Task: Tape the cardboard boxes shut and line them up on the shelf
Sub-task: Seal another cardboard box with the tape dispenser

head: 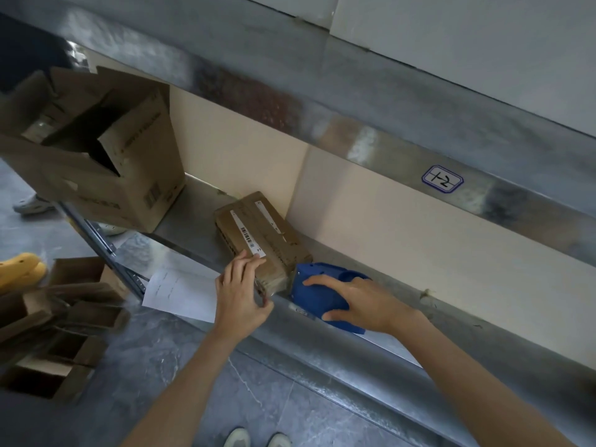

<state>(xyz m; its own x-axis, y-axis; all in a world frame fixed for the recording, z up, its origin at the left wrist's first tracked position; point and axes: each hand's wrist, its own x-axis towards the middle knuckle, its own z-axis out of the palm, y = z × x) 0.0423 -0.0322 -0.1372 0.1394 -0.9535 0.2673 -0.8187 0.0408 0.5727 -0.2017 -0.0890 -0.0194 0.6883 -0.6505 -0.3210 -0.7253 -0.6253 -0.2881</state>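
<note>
Fingers of the left hand lie over the near top corner of the small box, thumb lower against its near end. A light clasp on that end, narrow spread. Probably a brace, so the box does not skid back when tape is pulled across it.

Right hand wrapped round the blue tape dispenser, fingers curled over its top, thumb along the lower side. Dispenser mouth sits against the box's near right corner, touching or nearly so. Whether tape is already stuck down there cannot be made out.

Small box lies flat on the lower shelf, close to the front lip, flaps down. Long axis runs across the shelf's depth: near end toward the person, far end toward the cream back panel, skewed a little leftward. Two white label strips run along that same axis. This suits a tape run along the length; for lining up, it likely needs squaring afterwards.

Large open carton stands to the left on the same shelf, well apart, flaps up, untaped. White paper sheet hangs at the lip just beside the left hand. Flattened and open cartons lie on the floor at left.
</note>
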